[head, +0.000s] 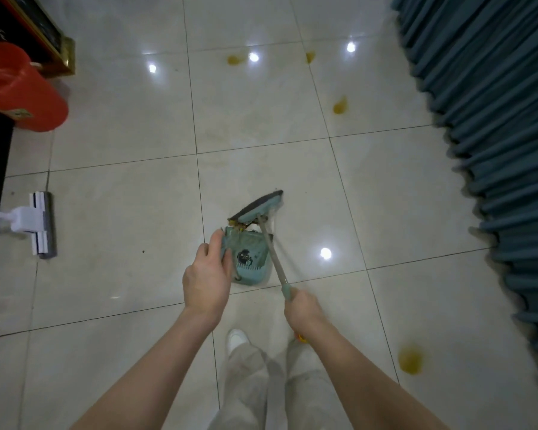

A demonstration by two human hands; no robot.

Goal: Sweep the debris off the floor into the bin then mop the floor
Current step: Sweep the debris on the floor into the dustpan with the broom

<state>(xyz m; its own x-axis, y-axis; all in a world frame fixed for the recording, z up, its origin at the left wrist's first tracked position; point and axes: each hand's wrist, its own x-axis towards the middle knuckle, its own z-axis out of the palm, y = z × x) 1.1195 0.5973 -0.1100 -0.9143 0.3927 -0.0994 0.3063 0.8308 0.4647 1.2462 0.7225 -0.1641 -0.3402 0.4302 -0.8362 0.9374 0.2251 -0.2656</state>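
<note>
My left hand (207, 279) grips the left side of a teal dustpan (251, 259) standing on the pale tiled floor. My right hand (302, 310) is closed around the teal grip of a broom handle. The teal broom head (258, 209) with dark bristles rests at the dustpan's far mouth, with brownish debris (238, 225) bunched between them. Yellow-brown stains lie on the tiles: two at the far centre (235, 59), one at the right (340, 106), and one near my right leg (411, 361).
A red bin (19, 88) lined with a red bag stands at the far left beside a dark cabinet (28, 29). A white flat mop (41, 223) lies on the floor at the left. Teal pleated curtains (494, 119) run down the right side.
</note>
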